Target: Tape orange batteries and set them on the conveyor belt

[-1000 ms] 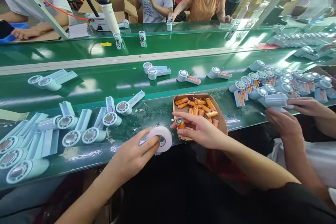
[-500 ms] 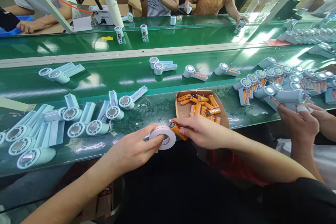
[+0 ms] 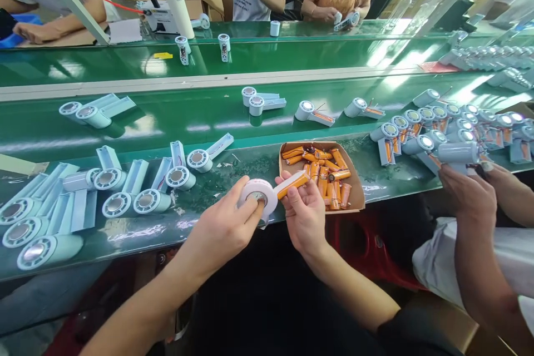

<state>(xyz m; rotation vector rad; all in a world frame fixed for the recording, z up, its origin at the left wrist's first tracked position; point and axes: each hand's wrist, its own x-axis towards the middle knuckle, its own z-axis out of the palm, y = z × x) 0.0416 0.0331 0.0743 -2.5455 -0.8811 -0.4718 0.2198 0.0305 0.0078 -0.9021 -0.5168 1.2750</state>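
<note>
My left hand (image 3: pixel 223 228) grips a white roll of tape (image 3: pixel 257 196) at the near edge of the green bench. My right hand (image 3: pixel 304 214) pinches an orange battery cell (image 3: pixel 294 184) with a strip of white tape running from the roll onto it. Just right of the hands a brown cardboard tray (image 3: pixel 356 192) holds several more orange cells (image 3: pixel 329 169). Pale blue fan housings (image 3: pixel 120 203) lie in a group to the left of my hands.
A green conveyor belt (image 3: pixel 187 122) carries pairs of housings (image 3: pixel 258 103). On the right another person's hands (image 3: pixel 467 192) hold a housing beside a heap of them (image 3: pixel 454 122). Across the belt, people work near cardboard boxes and a white bottle (image 3: pixel 177 3).
My right hand took a cell from beside the tray, brought it to the roll, then lifted it with tape stuck on. The left hand tilted the roll up. The view shifted slightly.
</note>
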